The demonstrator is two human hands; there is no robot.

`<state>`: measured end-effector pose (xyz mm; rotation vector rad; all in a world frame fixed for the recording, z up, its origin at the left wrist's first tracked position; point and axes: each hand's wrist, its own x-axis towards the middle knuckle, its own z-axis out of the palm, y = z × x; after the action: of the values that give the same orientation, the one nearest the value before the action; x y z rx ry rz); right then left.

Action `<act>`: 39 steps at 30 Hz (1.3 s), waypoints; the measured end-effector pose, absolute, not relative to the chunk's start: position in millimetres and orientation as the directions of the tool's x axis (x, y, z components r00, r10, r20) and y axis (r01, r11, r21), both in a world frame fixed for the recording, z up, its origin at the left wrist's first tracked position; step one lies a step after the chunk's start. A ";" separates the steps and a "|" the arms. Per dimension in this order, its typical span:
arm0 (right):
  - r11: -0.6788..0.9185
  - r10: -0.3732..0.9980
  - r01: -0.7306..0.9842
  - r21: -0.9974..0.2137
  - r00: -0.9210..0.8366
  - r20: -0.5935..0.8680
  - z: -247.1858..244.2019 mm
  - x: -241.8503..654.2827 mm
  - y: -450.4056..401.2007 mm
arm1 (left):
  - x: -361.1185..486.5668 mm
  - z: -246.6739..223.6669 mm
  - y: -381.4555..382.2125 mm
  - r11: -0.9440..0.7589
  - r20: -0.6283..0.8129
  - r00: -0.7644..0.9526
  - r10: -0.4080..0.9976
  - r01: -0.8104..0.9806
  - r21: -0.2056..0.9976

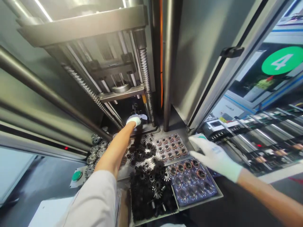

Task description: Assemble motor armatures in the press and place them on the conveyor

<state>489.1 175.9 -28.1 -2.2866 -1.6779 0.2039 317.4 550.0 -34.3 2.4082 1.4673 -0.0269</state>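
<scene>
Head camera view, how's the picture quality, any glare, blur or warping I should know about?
Head view: wide-angle distortion bends the ball screw and slants the machine's uprights; the steel panel carries soft glare; the dark gears lose detail in shadow; the gloved left hand is bright, nearly washed out.

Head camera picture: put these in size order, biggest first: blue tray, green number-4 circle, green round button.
Blue dimpled tray, green circle with white 4, round green button. The circle is farther away, so unsure.
</scene>
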 end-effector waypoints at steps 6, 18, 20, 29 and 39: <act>-0.102 0.995 0.927 -0.362 0.087 -0.055 -71.2 381.9 238.3 | 309.2 -52.9 535.8 -0.447 -0.128 0.469 0.874 0.879 0.163; 0.144 0.987 0.979 -0.141 -0.152 -0.051 -92.1 347.2 316.0 | 249.1 -64.4 524.0 -0.743 -0.142 0.742 0.656 0.667 0.055; 0.157 0.984 0.979 -0.128 -0.165 -0.060 -98.8 345.4 318.7 | 249.7 -69.4 520.5 -0.737 -0.137 0.734 0.665 0.675 0.039; 0.065 0.991 0.953 -0.294 -0.097 -0.096 -113.1 356.3 320.5 | 244.8 -69.9 548.3 -0.814 -0.186 0.810 0.556 0.576 0.079; -0.085 0.996 0.669 -0.738 0.042 -0.077 -80.2 366.7 307.5 | 125.4 -3.4 463.6 -0.629 0.051 0.627 0.778 0.773 0.088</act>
<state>366.7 307.5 -80.2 -1.8084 -1.6760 0.8234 125.4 463.6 -3.4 2.7808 1.3265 0.1303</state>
